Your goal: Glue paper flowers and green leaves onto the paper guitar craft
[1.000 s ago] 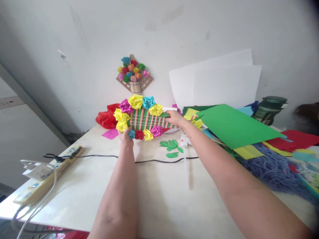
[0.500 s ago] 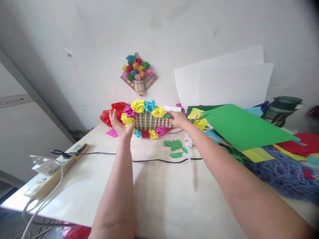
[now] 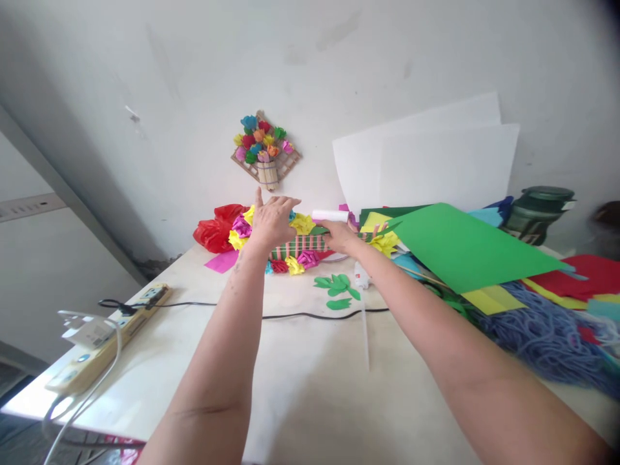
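Observation:
A green woven paper craft [image 3: 306, 243] with pink strips and pale strings lies across the back of the table. Yellow, magenta, blue and red crumpled paper flowers edge it. My right hand [image 3: 341, 237] grips its narrower right part, the thumb and fingers closed around it. Above the craft's left part is my left hand [image 3: 274, 221], thumb raised and fingers apart; it covers some of the flowers, and whether it touches them I cannot tell. Cut green paper leaves [image 3: 338, 284] lie in front, beside a small white object [image 3: 361, 275] and a clear stick [image 3: 365, 336].
A power strip [image 3: 116, 339] with a white charger [image 3: 87, 328] sits at the left edge, and a black cord [image 3: 310, 315] crosses the table. To the right are green paper [image 3: 469, 248], blue yarn [image 3: 542, 336] and a dark green jar [image 3: 537, 216]. Red plastic [image 3: 220, 227] lies behind left.
My left hand has moved right, from the craft's left end to over its flowers. The craft appears tipped flatter. My right hand keeps its grip.

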A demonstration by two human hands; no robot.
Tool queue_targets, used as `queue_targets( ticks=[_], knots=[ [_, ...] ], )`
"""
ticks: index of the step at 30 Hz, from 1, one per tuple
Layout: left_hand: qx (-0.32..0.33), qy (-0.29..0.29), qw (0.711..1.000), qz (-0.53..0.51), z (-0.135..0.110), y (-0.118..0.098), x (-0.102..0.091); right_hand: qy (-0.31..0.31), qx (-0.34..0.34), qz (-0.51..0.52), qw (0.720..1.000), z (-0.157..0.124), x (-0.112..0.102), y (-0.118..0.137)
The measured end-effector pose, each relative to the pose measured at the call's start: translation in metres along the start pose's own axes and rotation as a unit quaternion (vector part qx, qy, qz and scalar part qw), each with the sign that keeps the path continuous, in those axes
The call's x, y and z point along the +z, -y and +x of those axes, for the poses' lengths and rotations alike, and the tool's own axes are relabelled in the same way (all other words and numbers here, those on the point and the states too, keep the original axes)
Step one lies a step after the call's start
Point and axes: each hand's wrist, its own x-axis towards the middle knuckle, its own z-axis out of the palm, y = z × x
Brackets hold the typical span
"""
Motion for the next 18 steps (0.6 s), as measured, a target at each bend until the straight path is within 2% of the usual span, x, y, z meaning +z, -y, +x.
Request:
queue_targets(
  ticks=[6,10,14,18],
  knots=[
    [-0.008,0.001,1.0,-0.022,0.008,0.006,-0.002,0.025,0.008,0.034,0.999,-0.001,-0.01,0.005],
    [-0.01,0.01,1.0,0.011,0.006,0.007,-0.002,0.026,-0.016,0.022,0.999,-0.001,-0.008,0.005],
    [-0.014,0.012,1.0,-0.003,0.003,0.008,-0.001,0.029,-0.011,0.003,1.0,-0.003,-0.009,0.008],
    [-0.018,0.022,1.0,-0.009,0.002,0.007,-0.003,0.042,-0.012,0.037,0.998,-0.007,-0.013,0.011]
  ],
)
